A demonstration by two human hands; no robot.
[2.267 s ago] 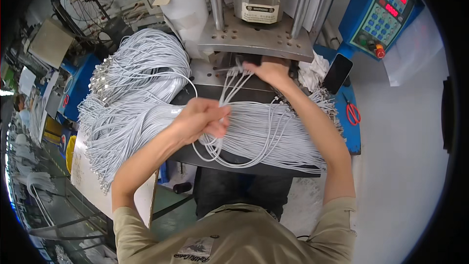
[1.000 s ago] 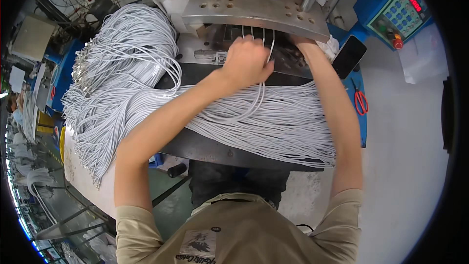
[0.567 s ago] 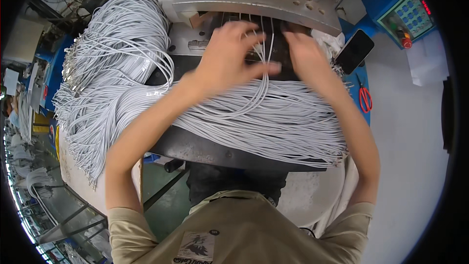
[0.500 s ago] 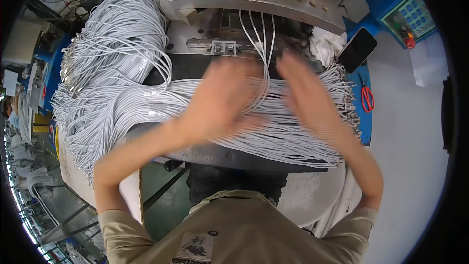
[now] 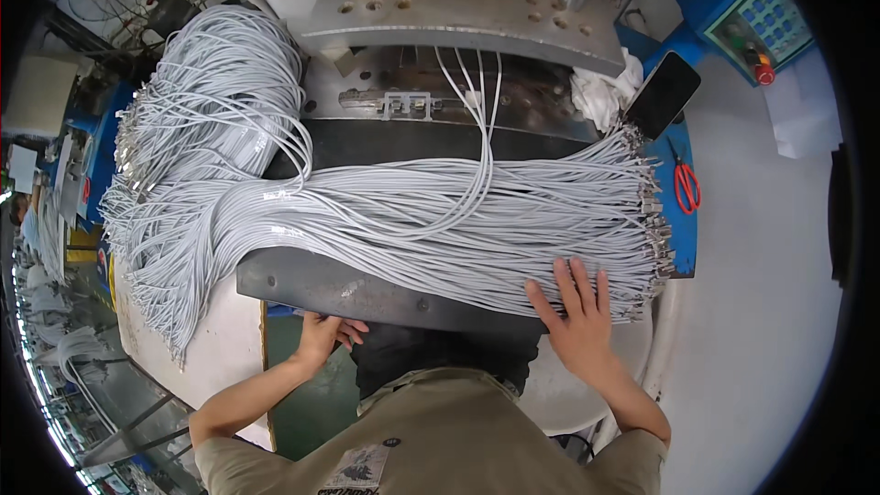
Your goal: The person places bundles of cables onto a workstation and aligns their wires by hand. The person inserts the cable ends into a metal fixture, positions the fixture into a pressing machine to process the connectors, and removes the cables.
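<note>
My right hand (image 5: 579, 316) lies with fingers spread on the front right part of a wide bundle of light grey cables (image 5: 385, 211), close to their metal-ended connectors (image 5: 658, 220). My left hand (image 5: 325, 335) is at the front edge of the dark plate (image 5: 321, 280), its fingers curled beside the edge. Whatever it grips there is hidden. Several cables (image 5: 483, 142) rise from the bundle into the press. Behind the bundle, a small metal fixture with a pale frame (image 5: 408, 106) sits on the press bed.
The metal press block (image 5: 463, 27) overhangs the back. More coiled cables (image 5: 229, 64) are heaped at the left. To the right are a white cloth (image 5: 600, 96), a dark phone (image 5: 664, 96), red-handled scissors (image 5: 686, 185) and a blue control box with a red button (image 5: 764, 71).
Both hands, blurred over the cables before, have come back toward me. The left went down to the plate's front edge, the right onto the bundle's front right. The view has shifted slightly.
</note>
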